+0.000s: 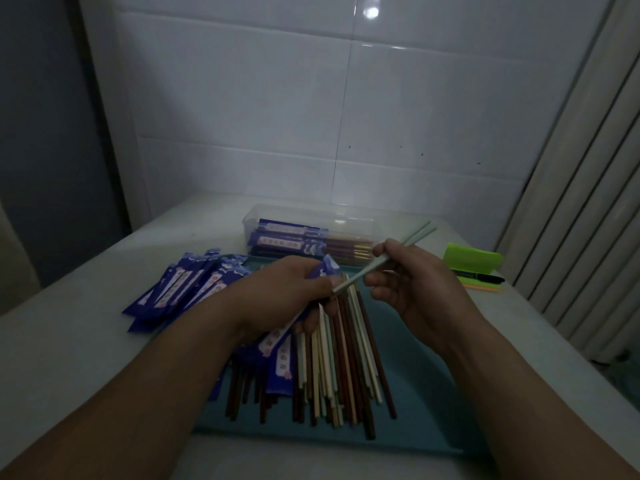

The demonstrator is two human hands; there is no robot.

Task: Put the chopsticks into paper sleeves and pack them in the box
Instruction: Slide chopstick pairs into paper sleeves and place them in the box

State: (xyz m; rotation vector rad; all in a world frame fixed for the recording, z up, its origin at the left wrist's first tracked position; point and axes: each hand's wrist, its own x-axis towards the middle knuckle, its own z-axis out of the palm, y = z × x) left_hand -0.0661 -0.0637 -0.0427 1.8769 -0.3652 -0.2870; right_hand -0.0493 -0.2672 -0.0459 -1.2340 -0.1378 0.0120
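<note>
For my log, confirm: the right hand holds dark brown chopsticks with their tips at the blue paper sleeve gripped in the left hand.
Wrong colour: the head view shows the chopsticks in the right hand are pale, not dark brown. The rest holds: their tips are at the blue paper sleeve gripped in the left hand.

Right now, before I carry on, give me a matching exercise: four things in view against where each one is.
Things:
1. pale pair
2. held sleeve
3. box
4. marker

Places:
A. behind the tray, with sleeved pairs inside
B. far right, by the green block
C. in the right hand
D. in the left hand

Pairs: 1-C, 2-D, 3-A, 4-B.
</note>
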